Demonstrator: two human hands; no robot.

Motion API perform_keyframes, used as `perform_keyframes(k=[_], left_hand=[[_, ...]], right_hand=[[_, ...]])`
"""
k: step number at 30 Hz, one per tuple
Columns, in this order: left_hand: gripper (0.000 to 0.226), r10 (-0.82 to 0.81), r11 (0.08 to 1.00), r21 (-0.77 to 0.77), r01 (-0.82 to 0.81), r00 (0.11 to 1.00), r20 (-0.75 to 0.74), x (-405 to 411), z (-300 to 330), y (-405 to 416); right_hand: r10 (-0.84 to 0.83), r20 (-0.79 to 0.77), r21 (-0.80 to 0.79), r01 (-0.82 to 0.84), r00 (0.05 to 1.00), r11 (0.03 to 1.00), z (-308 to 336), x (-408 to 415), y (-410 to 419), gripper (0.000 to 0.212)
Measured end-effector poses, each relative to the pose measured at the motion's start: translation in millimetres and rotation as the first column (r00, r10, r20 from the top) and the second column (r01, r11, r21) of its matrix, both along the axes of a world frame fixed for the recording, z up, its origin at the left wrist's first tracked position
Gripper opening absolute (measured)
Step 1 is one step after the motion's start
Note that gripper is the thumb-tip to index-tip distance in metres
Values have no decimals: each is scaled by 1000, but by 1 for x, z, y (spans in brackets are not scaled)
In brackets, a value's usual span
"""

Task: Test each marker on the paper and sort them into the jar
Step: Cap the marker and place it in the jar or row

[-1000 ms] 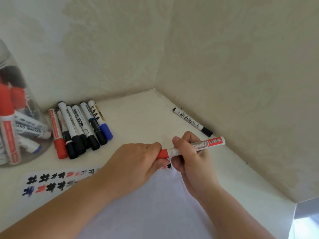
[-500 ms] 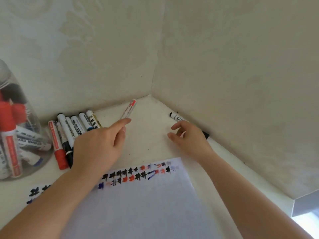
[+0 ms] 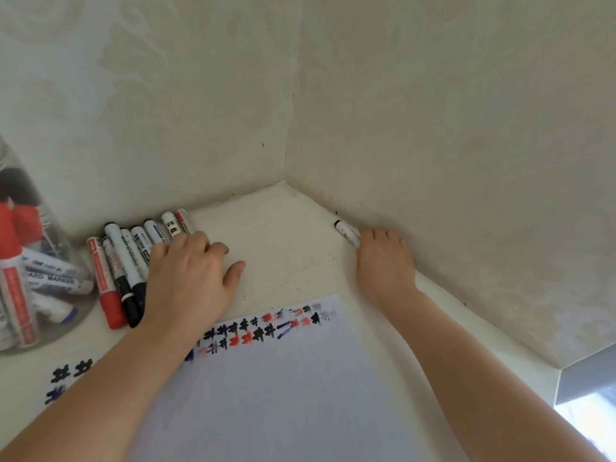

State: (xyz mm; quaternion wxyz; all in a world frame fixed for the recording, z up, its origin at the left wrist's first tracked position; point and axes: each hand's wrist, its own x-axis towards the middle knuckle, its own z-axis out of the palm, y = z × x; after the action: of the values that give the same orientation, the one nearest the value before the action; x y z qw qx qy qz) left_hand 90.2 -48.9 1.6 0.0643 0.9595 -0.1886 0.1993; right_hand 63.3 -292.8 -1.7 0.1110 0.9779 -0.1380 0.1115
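Markers lie in a row at nine o'clock, beside the jar, likely awaiting sorting. Left hand rests spread on them; right hand curls round a lone marker at two o'clock, probably for testing on the paper.

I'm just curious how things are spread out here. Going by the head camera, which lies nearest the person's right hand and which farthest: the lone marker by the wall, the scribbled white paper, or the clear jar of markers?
1. Lone white marker with black end, under the right hand, by the right wall.
2. Scribbled white paper sheet, in front of it.
3. Clear jar of markers, far left.
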Motion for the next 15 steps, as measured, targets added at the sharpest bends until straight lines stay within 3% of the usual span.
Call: perform_keyframes(k=[3, 5, 8, 11, 13, 15], left_hand=[[24, -176, 976, -124, 180, 983, 47, -8, 3, -6], [27, -330, 927, -193, 323, 944, -5, -15, 4, -12], [51, -507, 834, -334, 440, 850, -145, -26, 7, -21], [42, -625, 746, -429, 510, 758, -186, -34, 6, -27], [15, -648, 710, -484, 512, 744, -163, -38, 8, -29], [9, -643, 714, -457, 531, 756, -125, -40, 8, -30]], right_hand=[[151, 7, 139, -150, 989, 979, 3, -7, 8, 35], [237, 146, 424, -278, 960, 862, 10, -16, 23, 34], [222, 307, 804, -377, 926, 459, 22, -33, 50, 22], [193, 383, 915, -400, 903, 52, 28, -50, 63, 10], [156, 417, 908, -406, 895, -99, 30, -57, 64, 11], [133, 435, 891, -405, 890, -204, 28, -61, 64, 14]])
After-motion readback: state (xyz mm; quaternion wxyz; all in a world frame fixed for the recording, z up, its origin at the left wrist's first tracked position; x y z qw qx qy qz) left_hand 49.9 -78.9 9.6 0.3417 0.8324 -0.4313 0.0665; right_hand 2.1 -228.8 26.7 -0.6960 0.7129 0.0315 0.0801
